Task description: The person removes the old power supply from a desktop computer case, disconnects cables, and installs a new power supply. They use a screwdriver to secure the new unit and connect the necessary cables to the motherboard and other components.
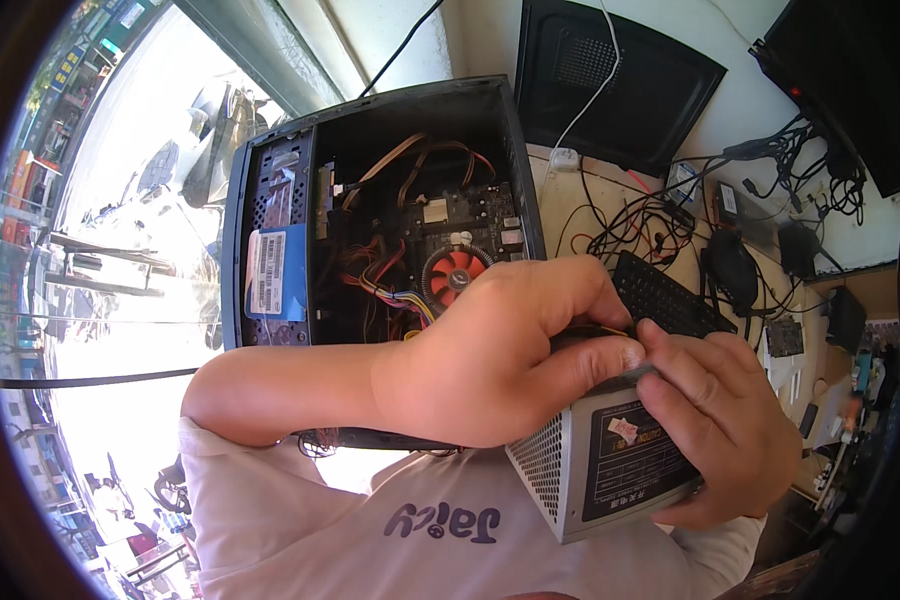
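Observation:
A silver computer power supply [548, 468] with a black label on its side and a perforated end is held close in front of my shirt. My right hand [725, 420] grips it from the right, its fingers bent over the labelled side. From the left, my left hand [500, 345] closes over the upper end, thumb pressed near its edge and fingers curled. The fingertips of both hands meet there and hide what lies between them. Behind my left hand, an opened black computer case [525, 165] shows its motherboard, a red cooling fan [457, 277] and loose coloured wires [400, 297].
A black side panel [650, 100] leans against the wall at the back. To the right are a black keyboard [665, 295], tangled black cables [650, 225], a black mouse-shaped object [730, 270] and a monitor [840, 90]. Bright street lies outside at the left.

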A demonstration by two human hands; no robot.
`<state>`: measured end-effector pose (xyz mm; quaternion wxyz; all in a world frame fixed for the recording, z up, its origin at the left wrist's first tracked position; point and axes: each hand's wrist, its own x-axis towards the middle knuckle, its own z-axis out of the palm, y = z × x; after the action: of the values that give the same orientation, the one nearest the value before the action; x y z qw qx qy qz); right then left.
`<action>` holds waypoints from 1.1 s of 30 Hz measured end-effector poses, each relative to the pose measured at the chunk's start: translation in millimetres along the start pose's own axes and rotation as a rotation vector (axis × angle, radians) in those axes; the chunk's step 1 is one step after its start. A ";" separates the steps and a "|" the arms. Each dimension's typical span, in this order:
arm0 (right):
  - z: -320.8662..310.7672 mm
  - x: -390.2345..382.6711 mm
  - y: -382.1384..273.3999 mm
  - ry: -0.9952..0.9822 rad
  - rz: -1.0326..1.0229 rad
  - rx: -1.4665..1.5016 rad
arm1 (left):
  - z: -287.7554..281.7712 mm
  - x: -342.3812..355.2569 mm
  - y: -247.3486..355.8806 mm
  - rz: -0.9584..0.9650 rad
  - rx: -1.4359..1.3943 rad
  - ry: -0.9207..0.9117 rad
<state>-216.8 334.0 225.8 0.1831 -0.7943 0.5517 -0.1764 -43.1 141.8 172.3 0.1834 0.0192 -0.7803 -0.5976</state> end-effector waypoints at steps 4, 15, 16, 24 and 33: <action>15.1 -9.3 -4.2 0.122 0.026 -0.051 | -32.1 13.2 -20.7 -0.079 0.427 -0.109; 38.4 -13.1 -25.2 0.311 0.144 -0.170 | -9.9 -12.1 -180.7 0.187 0.860 -0.617; 38.8 -12.7 -24.6 0.316 0.147 -0.171 | -11.6 -14.5 -189.1 0.192 0.882 -0.640; 45.1 -19.0 -28.3 0.349 0.185 -0.195 | -16.8 -16.3 -216.7 0.214 0.803 -0.649; 37.7 -24.7 -28.5 0.267 0.221 -0.153 | -17.6 -22.0 -219.1 0.187 0.652 -0.610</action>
<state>-183.7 370.1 204.9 0.0657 -0.7101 0.6667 -0.2165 -58.5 68.5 -35.5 -0.0174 -0.1715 -0.9445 -0.2798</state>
